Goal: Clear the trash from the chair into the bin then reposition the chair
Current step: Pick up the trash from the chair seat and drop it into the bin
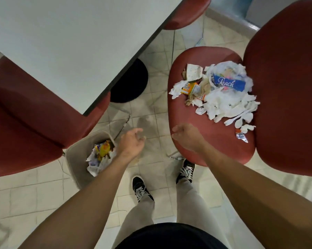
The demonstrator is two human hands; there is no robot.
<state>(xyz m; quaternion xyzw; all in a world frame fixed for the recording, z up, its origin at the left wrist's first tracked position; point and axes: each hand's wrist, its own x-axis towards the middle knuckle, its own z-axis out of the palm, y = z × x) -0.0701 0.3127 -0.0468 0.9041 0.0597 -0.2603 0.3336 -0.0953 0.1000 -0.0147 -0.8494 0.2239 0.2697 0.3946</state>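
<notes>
Beside the person's left hand (131,142), on its outer side and low on the floor, the bin (74,155) is sitting half under a red chair, already holding some crumpled paper and a yellow wrapper (104,149). That left grip is hanging loose, fingers softly curled and carrying nothing, just past the bin's rim. Further over, the right hand (185,137) is hovering at the near edge of the chair (210,141) that needs clearing, its grip likewise relaxed and holding nothing, though the fingertips are turned away and hard to read.

Beyond the right grip, toward the backrest, the trash pile (218,92) is lying heaped on the seat: torn white napkins, a blue packet (229,83), a small orange carton (189,88), one white plastic fork (234,121), and a scrap of foil (242,138) lying apart nearest the seat's edge.

The trouble, I'd judge, is the looseness of that heap. A single handful is likely to shed light napkin shreds onto the floor on the way across the gap to the bin, and the foil scrap could be brushed off the seat by a sweeping wrist. The bin's opening is also partly tucked under the other chair, so a careless drop may miss it.

Counting: three red chairs in sight, one bin, one white surface (61,42), one fork, one blue packet, one carton; the napkin pieces are too many and tangled to number.
</notes>
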